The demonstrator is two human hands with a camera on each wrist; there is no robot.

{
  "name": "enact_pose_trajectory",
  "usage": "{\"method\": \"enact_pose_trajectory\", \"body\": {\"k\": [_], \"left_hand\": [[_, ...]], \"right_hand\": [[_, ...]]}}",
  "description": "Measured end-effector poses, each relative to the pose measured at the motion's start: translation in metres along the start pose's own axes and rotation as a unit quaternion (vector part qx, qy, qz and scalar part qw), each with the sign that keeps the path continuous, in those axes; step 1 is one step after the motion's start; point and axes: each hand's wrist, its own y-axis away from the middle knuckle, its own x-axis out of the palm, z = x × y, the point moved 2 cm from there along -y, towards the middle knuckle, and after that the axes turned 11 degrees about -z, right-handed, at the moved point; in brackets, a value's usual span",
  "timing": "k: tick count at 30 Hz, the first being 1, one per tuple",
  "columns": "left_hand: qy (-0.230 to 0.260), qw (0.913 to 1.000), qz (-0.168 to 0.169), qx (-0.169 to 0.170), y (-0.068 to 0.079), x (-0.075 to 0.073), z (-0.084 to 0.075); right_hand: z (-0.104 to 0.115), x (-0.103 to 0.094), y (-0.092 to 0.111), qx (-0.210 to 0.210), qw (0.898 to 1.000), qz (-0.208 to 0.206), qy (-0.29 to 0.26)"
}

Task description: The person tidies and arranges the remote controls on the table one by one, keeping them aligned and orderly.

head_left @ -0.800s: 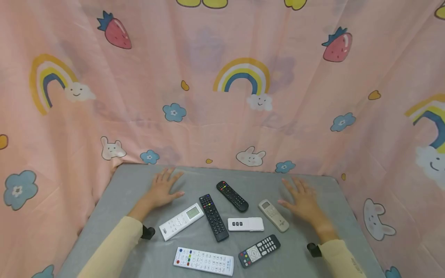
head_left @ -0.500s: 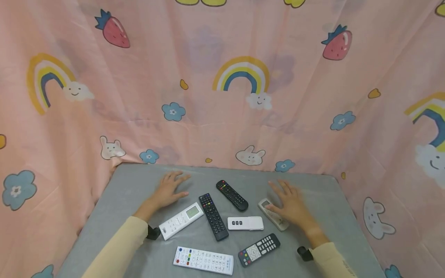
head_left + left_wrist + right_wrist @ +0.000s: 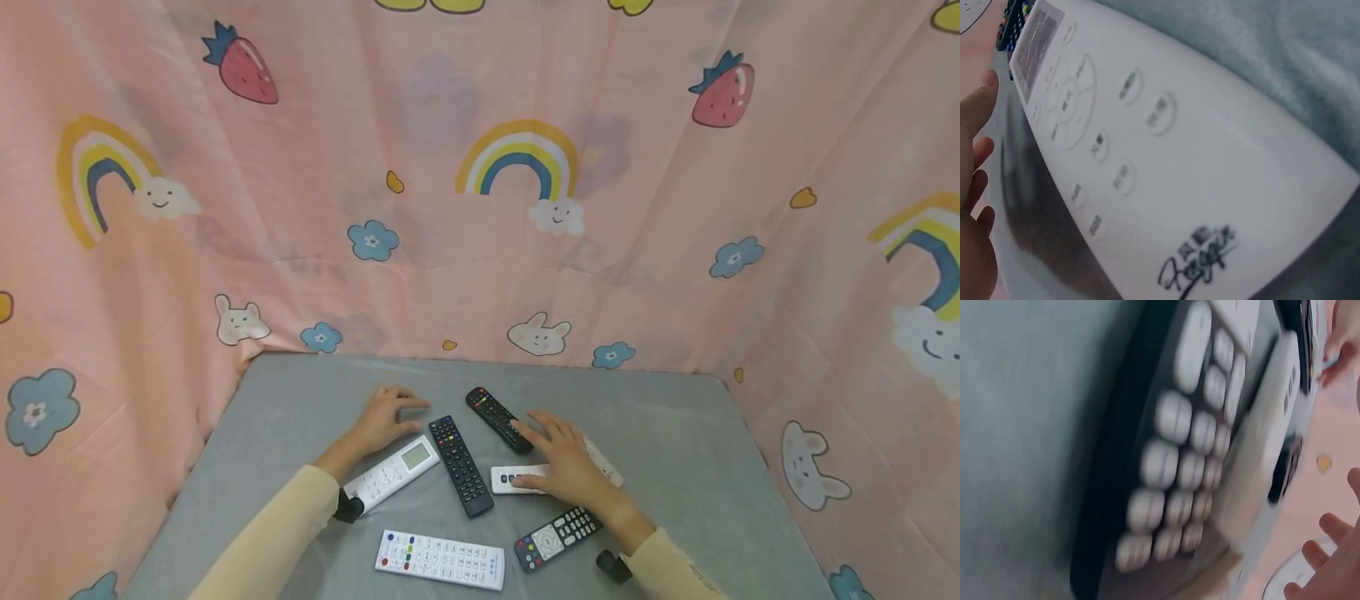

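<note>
My left hand [image 3: 382, 422] hovers with loosely bent, empty fingers behind the white air-conditioner remote [image 3: 396, 472], left of the long black remote [image 3: 460, 465]. In the left wrist view that white remote [image 3: 1129, 131] fills most of the frame. Spread fingers show on my right hand [image 3: 567, 469], which holds nothing. It is above the small white three-button remote [image 3: 513, 479] and covers part of the beige remote [image 3: 604, 463]. Its fingertips overlap the lower end of the rounded black remote [image 3: 493, 414]; I cannot tell whether they touch. Below it lies the dark grey remote [image 3: 550, 543].
A white remote with many buttons [image 3: 440, 560] lies near the front. All the remotes lie on a grey-covered table [image 3: 697, 475]. A pink patterned curtain [image 3: 450, 292] hangs behind and along both sides. Each sleeve cuff carries a black wrist camera [image 3: 613, 567].
My right hand has moved left, from beside the beige remote to over the small white one. My left hand has moved right, towards the long black remote, its fingers less spread. The remotes have stayed put.
</note>
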Motion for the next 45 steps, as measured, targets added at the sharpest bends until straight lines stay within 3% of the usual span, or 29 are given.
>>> {"method": "enact_pose_trajectory", "body": {"k": [8, 12, 21, 30, 45], "left_hand": [[0.01, 0.9997, -0.012, -0.016, 0.002, 0.011, -0.001], [0.006, 0.9994, -0.03, -0.016, 0.002, 0.014, -0.002], [0.004, 0.9988, -0.034, -0.034, 0.002, 0.018, -0.004], [-0.007, 0.9985, -0.028, -0.046, 0.0, 0.021, -0.003], [-0.005, 0.9983, -0.043, -0.038, -0.001, 0.022, -0.005]], "right_hand": [[0.023, 0.019, 0.001, -0.031, 0.999, 0.021, -0.014], [0.029, 0.024, 0.002, -0.036, 0.999, 0.028, -0.011], [0.033, 0.039, 0.008, -0.035, 0.998, 0.042, -0.03], [0.036, 0.045, 0.01, -0.03, 0.998, 0.047, -0.024], [0.041, 0.047, 0.009, -0.033, 0.998, 0.046, -0.01]]}}
